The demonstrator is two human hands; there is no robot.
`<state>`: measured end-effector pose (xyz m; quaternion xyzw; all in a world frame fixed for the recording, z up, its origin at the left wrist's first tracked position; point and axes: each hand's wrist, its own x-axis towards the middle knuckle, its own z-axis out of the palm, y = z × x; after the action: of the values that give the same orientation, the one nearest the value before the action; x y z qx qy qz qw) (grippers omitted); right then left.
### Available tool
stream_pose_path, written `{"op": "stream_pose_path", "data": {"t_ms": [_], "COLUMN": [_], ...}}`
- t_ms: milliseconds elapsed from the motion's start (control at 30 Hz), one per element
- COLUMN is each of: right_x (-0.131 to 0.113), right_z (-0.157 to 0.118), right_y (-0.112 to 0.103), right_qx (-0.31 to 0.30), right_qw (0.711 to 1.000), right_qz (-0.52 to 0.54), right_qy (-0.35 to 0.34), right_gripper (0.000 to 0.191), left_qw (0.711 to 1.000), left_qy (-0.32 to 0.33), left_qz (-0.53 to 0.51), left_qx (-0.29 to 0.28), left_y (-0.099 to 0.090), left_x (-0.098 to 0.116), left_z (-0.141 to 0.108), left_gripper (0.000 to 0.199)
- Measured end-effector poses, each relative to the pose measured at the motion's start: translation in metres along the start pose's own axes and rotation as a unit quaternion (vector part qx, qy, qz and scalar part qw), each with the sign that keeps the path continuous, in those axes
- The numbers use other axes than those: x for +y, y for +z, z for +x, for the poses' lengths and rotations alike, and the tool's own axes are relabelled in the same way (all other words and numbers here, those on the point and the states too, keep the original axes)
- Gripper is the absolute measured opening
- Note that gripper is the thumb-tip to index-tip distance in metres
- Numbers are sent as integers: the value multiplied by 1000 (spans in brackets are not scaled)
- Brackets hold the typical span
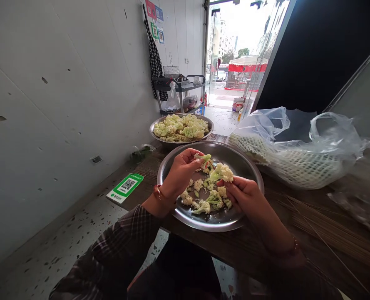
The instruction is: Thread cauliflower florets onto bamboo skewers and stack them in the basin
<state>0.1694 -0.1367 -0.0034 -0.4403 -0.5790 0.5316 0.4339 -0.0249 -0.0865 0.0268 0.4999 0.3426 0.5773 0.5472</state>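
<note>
Over a wide metal basin my two hands each pinch a piece of cauliflower. My left hand is closed on a small cauliflower floret with a pale green stem. A larger cauliflower piece, white-headed, is gripped between the thumb and fingers of my right hand. The two pieces are close together; whether they touch I cannot tell. Several loose florets and crumbs lie in the basin below. Behind it, a second metal bowl is heaped with cauliflower florets and thin sticks.
Clear plastic bags with net-wrapped produce stand at the right. Thin wooden skewers lie on the dark table at the right. A green QR-code card is at the table's left edge, near the wall. A grey cart stands beyond.
</note>
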Motion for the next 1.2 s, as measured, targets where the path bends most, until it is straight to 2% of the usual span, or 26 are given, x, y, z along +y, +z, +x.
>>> {"op": "stream_pose_path", "data": {"t_ms": [267,567,700,867,1067,1200], "right_x": [0,1,3,1,1,0], "right_z": [-1,-1,-4,-8,-8,-7], "right_y": [-1,-2,-3,1,4,3], "right_qx": [2,-3,53,132,155,130], "right_qw": [1000,1000,998,983,979,982], "right_qz": [-2,3,0,-88,-103,-111], "right_qy": [-3,-1,-35,-89,-89,-83], "right_gripper": [45,48,35,21,24,26], "left_qw": [998,998,998,998,998,999], "left_qy": [-27,-15,-19,-13,-17,-15], "left_qz": [-63,-54,-57,-57,-51,-46], "left_qx": [-15,-22,-9,-9,-13,-8], "left_y": [-1,-1,-2,-2,0,2], "left_x": [1,0,0,1,2,3], "left_z": [2,2,3,3,2,2], "left_gripper": [28,25,26,26,26,25]}}
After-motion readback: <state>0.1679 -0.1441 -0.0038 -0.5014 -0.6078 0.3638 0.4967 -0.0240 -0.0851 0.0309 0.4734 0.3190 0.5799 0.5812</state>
